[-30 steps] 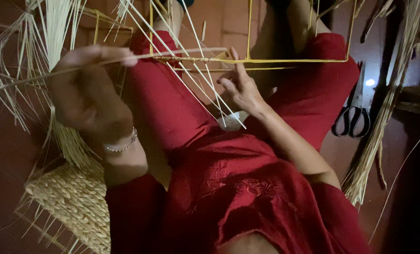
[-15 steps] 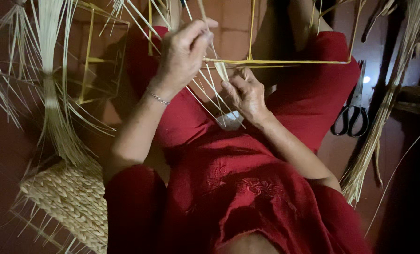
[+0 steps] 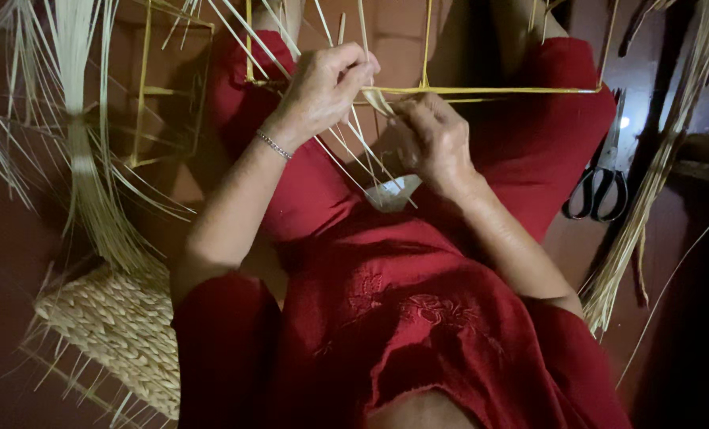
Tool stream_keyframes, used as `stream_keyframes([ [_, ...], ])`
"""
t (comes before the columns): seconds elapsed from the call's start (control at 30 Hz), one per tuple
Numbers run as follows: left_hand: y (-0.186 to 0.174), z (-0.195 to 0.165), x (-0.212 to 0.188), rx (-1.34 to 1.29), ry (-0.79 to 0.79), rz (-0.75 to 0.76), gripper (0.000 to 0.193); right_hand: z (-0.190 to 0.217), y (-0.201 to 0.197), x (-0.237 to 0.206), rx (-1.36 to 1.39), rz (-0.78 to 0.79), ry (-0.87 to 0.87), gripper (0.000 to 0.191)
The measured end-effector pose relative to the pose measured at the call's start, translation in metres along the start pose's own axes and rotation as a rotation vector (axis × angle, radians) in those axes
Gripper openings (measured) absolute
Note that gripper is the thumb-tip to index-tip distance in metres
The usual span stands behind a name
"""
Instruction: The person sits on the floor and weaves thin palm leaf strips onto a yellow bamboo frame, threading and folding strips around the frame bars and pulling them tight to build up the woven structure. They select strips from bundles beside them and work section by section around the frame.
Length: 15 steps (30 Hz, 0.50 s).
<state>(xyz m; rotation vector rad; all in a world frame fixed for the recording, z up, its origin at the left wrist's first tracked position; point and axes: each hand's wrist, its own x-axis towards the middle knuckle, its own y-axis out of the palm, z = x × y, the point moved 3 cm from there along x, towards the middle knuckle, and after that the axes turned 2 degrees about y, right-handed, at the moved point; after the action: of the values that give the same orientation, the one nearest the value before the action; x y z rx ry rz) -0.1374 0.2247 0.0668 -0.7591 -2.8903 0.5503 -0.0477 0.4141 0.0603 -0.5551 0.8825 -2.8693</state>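
I sit in red clothes with a yellow wire frame across my lap. My left hand, a thin bracelet at its wrist, pinches pale straw strands just above the frame's horizontal bar. My right hand grips the same strands right beside it, below the bar. Several strands fan down from both hands toward my lap, where a small pale scrap lies. The fingertips of both hands nearly touch.
A tied bundle of straw hangs at the left over a woven straw mat. Black-handled scissors lie on the floor at the right, beside more long straw. Another yellow wire frame stands at upper left.
My left hand swung in from the far left, where it pulled a long strand out sideways, to the middle beside my right hand. The right hand stayed at the frame bar.
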Motion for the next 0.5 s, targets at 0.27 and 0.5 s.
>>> stream_keyframes([
  [0.27, -0.001, -0.004, -0.002, 0.127, 0.125, -0.062, 0.006, 0.012, -0.017, 0.021, -0.003, 0.006, -0.214, 0.026],
  [0.5, -0.003, 0.008, -0.005, 0.164, 0.173, -0.035, 0.005, -0.018, -0.011, 0.057, -0.252, -0.113, -0.257, 0.019],
])
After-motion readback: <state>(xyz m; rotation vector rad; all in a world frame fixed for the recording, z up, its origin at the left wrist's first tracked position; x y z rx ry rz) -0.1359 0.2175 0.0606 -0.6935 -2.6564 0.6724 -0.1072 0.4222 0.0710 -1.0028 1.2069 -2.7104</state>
